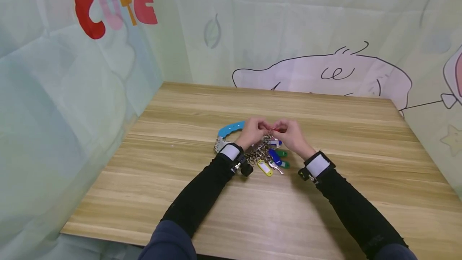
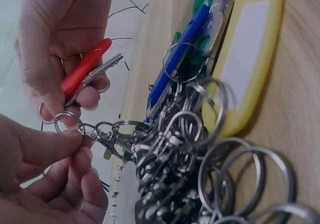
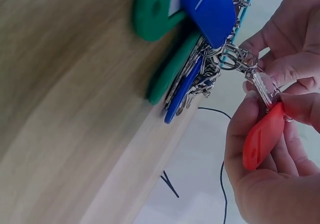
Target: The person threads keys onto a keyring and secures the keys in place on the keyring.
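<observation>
My left hand (image 1: 252, 133) pinches a small metal split ring (image 2: 67, 120) at the end of a bunch of linked rings and clasps (image 2: 170, 149). Facing it, my right hand (image 1: 291, 136) holds a red key tag (image 3: 264, 135) together with a silver key (image 3: 262, 88). Both hands meet just above the bunch, fingertips close together. From the bunch hang a yellow tag (image 1: 265, 167), a blue tag (image 1: 275, 157), green tags (image 1: 282, 153) and more keys (image 1: 276, 167). In the head view the fingers mostly hide the red tag.
A blue curved band (image 1: 231, 128) with a silver metal part (image 1: 220, 144) lies left of the bunch, partly behind my left hand. Everything is on a wood-grain table (image 1: 173, 163). A printed cloth backdrop (image 1: 288, 23) rises behind the table and along its sides.
</observation>
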### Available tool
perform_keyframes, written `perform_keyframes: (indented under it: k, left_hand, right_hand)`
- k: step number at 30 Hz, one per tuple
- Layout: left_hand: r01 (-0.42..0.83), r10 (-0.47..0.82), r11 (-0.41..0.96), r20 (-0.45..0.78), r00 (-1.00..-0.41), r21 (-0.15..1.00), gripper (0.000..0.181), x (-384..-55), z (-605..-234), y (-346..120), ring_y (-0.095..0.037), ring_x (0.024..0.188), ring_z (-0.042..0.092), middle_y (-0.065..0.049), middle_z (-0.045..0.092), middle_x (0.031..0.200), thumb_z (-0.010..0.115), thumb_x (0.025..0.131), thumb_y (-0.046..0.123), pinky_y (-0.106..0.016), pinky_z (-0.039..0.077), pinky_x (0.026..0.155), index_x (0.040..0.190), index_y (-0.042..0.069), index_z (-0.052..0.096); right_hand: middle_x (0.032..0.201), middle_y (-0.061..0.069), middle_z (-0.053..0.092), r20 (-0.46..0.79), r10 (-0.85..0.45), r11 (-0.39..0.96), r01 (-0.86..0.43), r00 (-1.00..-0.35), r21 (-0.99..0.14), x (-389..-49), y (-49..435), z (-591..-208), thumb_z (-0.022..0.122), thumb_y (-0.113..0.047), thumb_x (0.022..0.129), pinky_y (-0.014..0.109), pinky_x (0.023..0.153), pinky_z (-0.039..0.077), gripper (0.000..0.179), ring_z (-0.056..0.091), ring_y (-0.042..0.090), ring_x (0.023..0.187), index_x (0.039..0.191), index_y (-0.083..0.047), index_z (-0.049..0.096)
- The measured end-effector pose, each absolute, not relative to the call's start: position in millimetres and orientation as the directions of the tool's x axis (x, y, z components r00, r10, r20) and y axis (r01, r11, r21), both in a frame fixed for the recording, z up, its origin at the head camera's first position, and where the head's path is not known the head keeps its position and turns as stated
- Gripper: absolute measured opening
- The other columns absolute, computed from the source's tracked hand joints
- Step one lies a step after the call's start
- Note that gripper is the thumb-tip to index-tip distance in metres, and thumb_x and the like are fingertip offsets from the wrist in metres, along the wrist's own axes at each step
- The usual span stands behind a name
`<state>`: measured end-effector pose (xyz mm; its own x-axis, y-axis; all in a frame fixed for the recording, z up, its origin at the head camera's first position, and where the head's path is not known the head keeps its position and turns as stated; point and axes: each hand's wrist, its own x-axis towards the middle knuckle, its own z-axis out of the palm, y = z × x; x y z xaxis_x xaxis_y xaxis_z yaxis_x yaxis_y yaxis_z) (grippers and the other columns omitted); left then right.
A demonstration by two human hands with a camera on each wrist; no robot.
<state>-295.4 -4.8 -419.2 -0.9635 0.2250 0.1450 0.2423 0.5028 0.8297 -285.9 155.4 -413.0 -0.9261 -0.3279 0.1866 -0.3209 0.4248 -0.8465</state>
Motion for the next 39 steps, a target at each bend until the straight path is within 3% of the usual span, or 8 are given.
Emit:
perform_keyframes:
  k: [8, 19, 28, 39]
  left_hand:
    - [0.358, 0.302, 0.505, 0.227, -0.926, 0.786, 0.013, -297.9, -421.5, -4.9, -0.022, 0.079, 0.066, -0.015, 0.072, 0.088, 0.062, 0.083, -0.007, -0.017, 0.048, 0.068, 0.093, -0.001, 0.069]
    - [0.226, 0.238, 0.435, 0.131, -0.962, 0.872, 0.016, -294.2, -419.1, -7.4, -0.012, 0.069, 0.060, -0.018, 0.071, 0.086, 0.061, 0.081, -0.009, -0.016, 0.044, 0.060, 0.092, -0.001, 0.069]
    - [0.337, 0.304, 0.457, 0.211, -0.929, 0.823, 0.014, -297.0, -423.8, -7.6, -0.020, 0.080, 0.066, -0.015, 0.071, 0.090, 0.062, 0.085, -0.006, -0.017, 0.049, 0.070, 0.097, -0.001, 0.067]
    - [0.250, 0.252, 0.477, 0.141, -0.957, 0.843, 0.015, -295.1, -420.5, -7.7, -0.017, 0.073, 0.064, -0.016, 0.072, 0.087, 0.061, 0.083, -0.007, -0.017, 0.045, 0.058, 0.094, 0.001, 0.068]
  right_hand:
    - [0.103, 0.028, 0.070, 0.153, -0.320, 0.405, -0.281, -0.935, -0.870, -288.1, 157.2, -412.3, 0.066, 0.001, 0.085, 0.020, 0.067, 0.056, 0.018, 0.070, 0.034, 0.086, 0.101, 0.009, 0.064]
    - [0.099, 0.027, 0.071, 0.195, -0.334, 0.420, -0.330, -0.922, -0.846, -286.9, 154.8, -415.0, 0.066, 0.003, 0.085, 0.019, 0.071, 0.056, 0.015, 0.071, 0.035, 0.087, 0.099, 0.009, 0.065]
    - [0.100, 0.029, 0.069, 0.174, -0.329, 0.375, -0.297, -0.928, -0.878, -287.4, 157.0, -416.4, 0.065, 0.002, 0.085, 0.020, 0.067, 0.056, 0.016, 0.070, 0.037, 0.085, 0.099, 0.010, 0.064]
    - [0.099, 0.027, 0.071, 0.181, -0.336, 0.412, -0.317, -0.924, -0.854, -284.4, 154.9, -414.2, 0.065, 0.002, 0.086, 0.015, 0.067, 0.053, 0.014, 0.070, 0.035, 0.086, 0.098, 0.008, 0.065]
